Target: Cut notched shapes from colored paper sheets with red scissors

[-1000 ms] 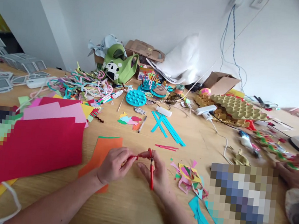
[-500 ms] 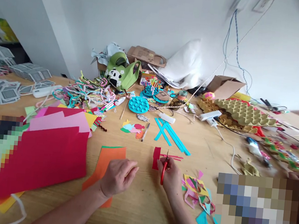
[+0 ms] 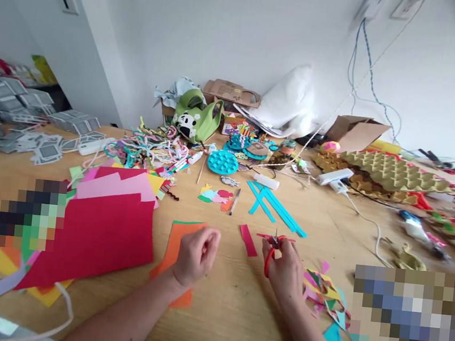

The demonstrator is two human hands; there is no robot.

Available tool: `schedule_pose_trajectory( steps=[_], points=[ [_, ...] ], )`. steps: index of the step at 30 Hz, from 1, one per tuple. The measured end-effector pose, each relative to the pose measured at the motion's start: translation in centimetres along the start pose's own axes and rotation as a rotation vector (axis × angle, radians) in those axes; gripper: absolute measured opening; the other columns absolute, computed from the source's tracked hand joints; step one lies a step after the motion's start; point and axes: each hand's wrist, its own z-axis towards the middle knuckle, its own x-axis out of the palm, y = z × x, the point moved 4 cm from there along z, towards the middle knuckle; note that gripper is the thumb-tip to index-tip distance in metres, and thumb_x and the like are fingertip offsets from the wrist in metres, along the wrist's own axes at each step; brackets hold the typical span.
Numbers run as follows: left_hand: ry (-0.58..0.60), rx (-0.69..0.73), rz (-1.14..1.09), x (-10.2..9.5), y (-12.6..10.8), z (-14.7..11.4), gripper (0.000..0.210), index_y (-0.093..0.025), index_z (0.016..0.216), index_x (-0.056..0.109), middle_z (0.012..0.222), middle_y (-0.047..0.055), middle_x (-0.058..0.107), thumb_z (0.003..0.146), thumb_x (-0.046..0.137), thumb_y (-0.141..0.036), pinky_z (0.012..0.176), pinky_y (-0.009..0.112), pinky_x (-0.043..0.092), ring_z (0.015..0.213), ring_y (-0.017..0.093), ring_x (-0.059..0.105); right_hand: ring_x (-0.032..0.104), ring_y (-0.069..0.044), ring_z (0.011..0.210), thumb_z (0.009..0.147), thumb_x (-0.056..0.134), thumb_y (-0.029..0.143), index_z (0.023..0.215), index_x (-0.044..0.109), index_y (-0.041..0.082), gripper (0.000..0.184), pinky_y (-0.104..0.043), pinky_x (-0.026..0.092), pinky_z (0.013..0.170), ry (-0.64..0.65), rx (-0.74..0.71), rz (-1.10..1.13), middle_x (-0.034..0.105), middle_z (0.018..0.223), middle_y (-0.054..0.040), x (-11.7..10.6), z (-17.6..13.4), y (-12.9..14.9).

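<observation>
My right hand is closed around red-handled scissors, their blades pointing away from me. Thin red paper strips lie by its fingertips, partly covered by the hand. To its left, apart from it, a small red paper piece rests slantwise on the table. My left hand is curled in a loose fist above orange paper with a green edge beneath; I see nothing in it. Blue paper strips lie crossed beyond the right hand.
Large red sheets and other coloured paper are stacked at left. Paper scraps lie right of my right arm. Farther back are cut-out shapes, a pen, pipe cleaners, a green panda bag and egg trays.
The view has swung slightly left. My right hand with the scissors has moved right, away from the red paper piece, which now lies tilted. My left hand stays curled over the orange paper.
</observation>
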Motion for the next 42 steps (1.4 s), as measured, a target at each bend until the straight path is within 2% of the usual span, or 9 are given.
schedule_pose_trajectory(
  steps=[3, 5, 8, 12, 16, 22, 27, 36, 42],
  points=[
    [-0.253, -0.322, -0.247, -3.0, 1.0, 1.8, 0.020, -0.018, 0.085, 0.055, 0.059, -0.003, 0.052, 0.088, 0.042, -0.034, 0.047, 0.019, 0.038, 0.048, 0.008, 0.048, 0.055, -0.022, 0.074, 0.081, 0.054, 0.035, 0.075, 0.048, 0.021, 0.016, -0.031, 0.041, 0.065, -0.034, -0.071, 0.011, 0.059, 0.076, -0.0062, -0.1, -0.1, 0.5],
    [-0.325, -0.394, -0.294, -5.0, 1.6, 2.8, 0.022, -0.019, 0.085, 0.054, 0.064, -0.002, 0.056, 0.085, 0.046, -0.039, 0.048, 0.020, 0.040, 0.052, 0.010, 0.052, 0.055, -0.021, 0.075, 0.081, 0.054, 0.032, 0.074, 0.048, 0.021, 0.015, -0.030, 0.042, 0.066, -0.046, -0.117, 0.026, 0.059, 0.075, -0.0053, -0.1, -0.2, 0.8],
    [-0.145, -0.355, -0.103, -6.8, 2.2, 3.0, 0.019, -0.018, 0.084, 0.058, 0.075, 0.002, 0.061, 0.080, 0.055, -0.037, 0.059, 0.023, 0.045, 0.066, 0.013, 0.057, 0.054, -0.021, 0.075, 0.081, 0.054, 0.031, 0.074, 0.047, 0.021, 0.014, -0.030, 0.042, 0.067, -0.052, -0.140, 0.036, 0.058, 0.073, -0.0043, -0.2, -0.2, 0.7],
    [0.137, -0.207, 0.326, -7.0, 3.1, -0.1, 0.024, -0.018, 0.094, 0.060, 0.091, 0.007, 0.061, 0.076, 0.060, -0.034, 0.078, 0.034, 0.045, 0.088, 0.020, 0.056, 0.055, -0.020, 0.074, 0.080, 0.055, 0.031, 0.075, 0.048, 0.020, 0.013, -0.029, 0.042, 0.066, -0.070, -0.130, 0.042, 0.057, 0.074, -0.0040, -0.3, -0.2, 0.4],
    [0.188, -0.212, 0.629, -6.4, 3.9, -3.1, 0.047, -0.014, 0.103, 0.058, 0.097, 0.012, 0.058, 0.070, 0.064, -0.047, 0.086, 0.044, 0.041, 0.096, 0.028, 0.051, 0.055, -0.020, 0.074, 0.080, 0.055, 0.031, 0.076, 0.049, 0.020, 0.013, -0.029, 0.042, 0.066, -0.073, -0.130, 0.046, 0.058, 0.077, -0.0047, -0.4, -0.2, 0.4],
    [0.291, -0.184, 0.665, -5.2, 3.5, -2.4, 0.063, -0.014, 0.119, 0.051, 0.117, 0.016, 0.051, 0.070, 0.063, -0.051, 0.088, 0.045, 0.037, 0.108, 0.033, 0.043, 0.055, -0.019, 0.072, 0.080, 0.055, 0.032, 0.076, 0.050, 0.020, 0.014, -0.028, 0.042, 0.066, -0.055, -0.107, 0.074, 0.057, 0.078, -0.0046, -0.4, -0.4, 0.6],
    [0.542, -0.196, 0.662, -3.7, 4.5, -0.2, 0.063, -0.017, 0.119, 0.052, 0.113, 0.016, 0.056, 0.065, 0.070, -0.043, 0.089, 0.044, 0.034, 0.109, 0.034, 0.043, 0.055, -0.019, 0.073, 0.080, 0.055, 0.032, 0.076, 0.050, 0.019, 0.014, -0.029, 0.042, 0.065, -0.057, -0.116, 0.097, 0.058, 0.078, -0.0054, -0.4, -0.4, 0.7],
    [0.571, -0.218, 0.698, -3.4, 6.8, 0.6, 0.072, -0.015, 0.115, 0.054, 0.108, 0.015, 0.054, 0.053, 0.076, -0.043, 0.088, 0.041, 0.035, 0.104, 0.033, 0.044, 0.054, -0.019, 0.072, 0.080, 0.053, 0.031, 0.075, 0.050, 0.020, 0.013, -0.029, 0.042, 0.066, -0.069, -0.136, 0.117, 0.057, 0.077, -0.0051, -1.1, -0.4, 1.1],
    [0.469, -0.279, 0.490, -3.7, 7.3, 1.1, 0.031, -0.017, 0.088, 0.064, 0.096, 0.011, 0.058, 0.059, 0.073, -0.026, 0.086, 0.040, 0.036, 0.100, 0.030, 0.046, 0.055, -0.018, 0.071, 0.080, 0.054, 0.030, 0.077, 0.053, 0.020, 0.011, -0.028, 0.042, 0.065, -0.076, -0.146, 0.131, 0.058, 0.077, -0.0047, -1.3, -0.3, 1.3]
  ],
)
